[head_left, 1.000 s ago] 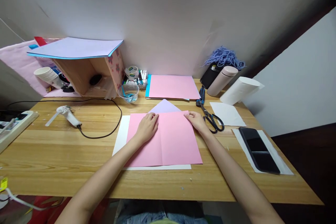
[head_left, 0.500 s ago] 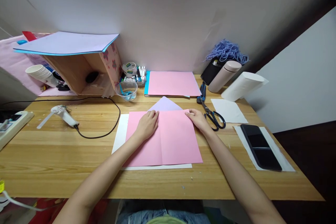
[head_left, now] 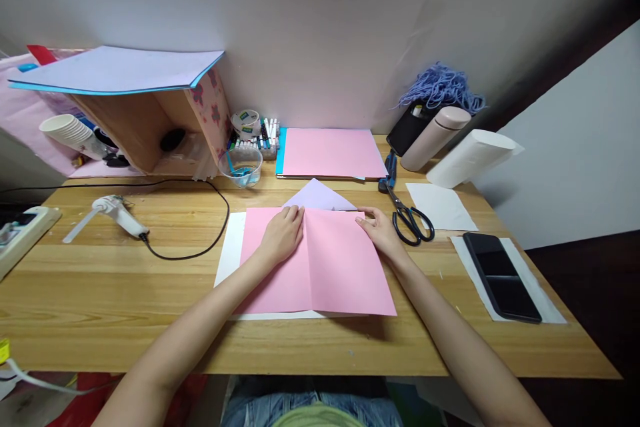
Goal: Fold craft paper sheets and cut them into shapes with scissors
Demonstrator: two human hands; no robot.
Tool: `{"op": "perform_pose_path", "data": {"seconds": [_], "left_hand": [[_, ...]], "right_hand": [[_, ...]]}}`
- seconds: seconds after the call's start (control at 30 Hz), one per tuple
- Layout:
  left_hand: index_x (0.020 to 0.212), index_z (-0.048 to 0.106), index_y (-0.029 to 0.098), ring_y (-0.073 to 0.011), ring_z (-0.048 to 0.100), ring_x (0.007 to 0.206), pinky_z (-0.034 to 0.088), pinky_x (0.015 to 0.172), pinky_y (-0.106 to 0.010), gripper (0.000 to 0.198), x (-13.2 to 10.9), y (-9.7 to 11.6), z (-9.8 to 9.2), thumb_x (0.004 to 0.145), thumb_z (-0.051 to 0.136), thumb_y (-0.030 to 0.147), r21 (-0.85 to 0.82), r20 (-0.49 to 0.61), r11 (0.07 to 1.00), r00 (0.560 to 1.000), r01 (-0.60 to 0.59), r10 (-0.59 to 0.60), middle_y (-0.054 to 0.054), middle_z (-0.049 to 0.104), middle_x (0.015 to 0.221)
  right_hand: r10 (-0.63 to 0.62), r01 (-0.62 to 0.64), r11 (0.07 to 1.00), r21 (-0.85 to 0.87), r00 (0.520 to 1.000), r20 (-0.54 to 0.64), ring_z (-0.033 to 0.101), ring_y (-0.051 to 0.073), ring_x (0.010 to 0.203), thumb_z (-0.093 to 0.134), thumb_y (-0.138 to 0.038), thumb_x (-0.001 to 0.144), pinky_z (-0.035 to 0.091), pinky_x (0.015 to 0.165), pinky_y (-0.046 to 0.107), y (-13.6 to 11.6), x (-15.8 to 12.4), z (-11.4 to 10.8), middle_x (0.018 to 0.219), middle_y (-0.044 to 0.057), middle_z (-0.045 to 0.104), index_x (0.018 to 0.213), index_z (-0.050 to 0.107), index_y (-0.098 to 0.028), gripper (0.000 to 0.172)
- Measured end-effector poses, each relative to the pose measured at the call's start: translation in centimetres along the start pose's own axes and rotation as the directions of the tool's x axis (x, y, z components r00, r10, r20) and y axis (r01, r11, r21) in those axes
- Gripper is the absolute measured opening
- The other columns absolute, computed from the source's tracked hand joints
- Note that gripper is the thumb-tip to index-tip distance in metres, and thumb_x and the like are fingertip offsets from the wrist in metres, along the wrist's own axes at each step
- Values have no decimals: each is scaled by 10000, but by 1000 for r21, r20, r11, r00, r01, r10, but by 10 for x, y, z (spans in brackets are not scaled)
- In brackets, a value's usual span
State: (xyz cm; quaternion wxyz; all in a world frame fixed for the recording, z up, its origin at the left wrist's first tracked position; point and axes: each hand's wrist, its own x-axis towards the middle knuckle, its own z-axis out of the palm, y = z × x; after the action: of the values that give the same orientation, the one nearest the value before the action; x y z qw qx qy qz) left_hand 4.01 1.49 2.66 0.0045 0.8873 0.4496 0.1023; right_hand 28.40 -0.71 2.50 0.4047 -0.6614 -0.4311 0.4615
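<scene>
At the centre of the desk, the pink sheet, creased down its middle, is pressed at 11 o'clock by the left hand, laid flat, and pinched at 1 o'clock by the right hand, its 5 o'clock corner being raised. White paper is exposed beneath at 9, lilac paper at 12. The space at 2 is occupied by the scissors, just beside the right hand, with the phone placed at 3.
</scene>
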Motion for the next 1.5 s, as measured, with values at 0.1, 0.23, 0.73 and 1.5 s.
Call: {"op": "perform_pose_path", "data": {"seconds": [0.1, 0.23, 0.73, 1.5], "left_hand": [[1234, 429, 105, -245, 463, 984, 416, 858, -367, 393, 0, 0, -1, 881, 306, 227, -4, 1, 1000, 1000, -4, 4, -130, 511, 1065], [1226, 434, 100, -241, 464, 966, 417, 851, -362, 389, 0, 0, -1, 883, 304, 230, 10, 4, 1000, 1000, -4, 4, -127, 512, 1059], [1226, 439, 154, -224, 508, 957, 440, 831, -365, 374, -9, 2, -11, 876, 323, 218, -83, -66, 992, 992, 98, -103, -114, 523, 1085], [1367, 266, 55, -205, 204, 1342, 207, 1096, -375, 529, 12, 0, 16, 867, 287, 226, -76, 34, 994, 996, 82, -80, -142, 262, 1444]], "right_hand": [[10, -10, 999, 32, 1000, -3, 644, 212, 644, 591, -323, 691, 479, 561, 298, -2, -3, 1, 711, 61, 680, 1049, 497, -175, 399], [17, -17, 997, 75, 1000, 4, 649, 225, 631, 610, -349, 673, 482, 540, 305, 1, -5, 1, 709, 66, 685, 1059, 484, -170, 443], [4, -36, 983, 180, 984, 176, 674, 241, 699, 700, -390, 631, 518, 575, 308, 0, -8, -12, 790, 90, 711, 895, 567, -156, 377], [-16, 18, 999, -35, 998, 60, 500, 136, 455, 651, -427, 605, 336, 442, 235, 4, 38, -18, 495, 7, 577, 550, 544, -158, 295]]}}
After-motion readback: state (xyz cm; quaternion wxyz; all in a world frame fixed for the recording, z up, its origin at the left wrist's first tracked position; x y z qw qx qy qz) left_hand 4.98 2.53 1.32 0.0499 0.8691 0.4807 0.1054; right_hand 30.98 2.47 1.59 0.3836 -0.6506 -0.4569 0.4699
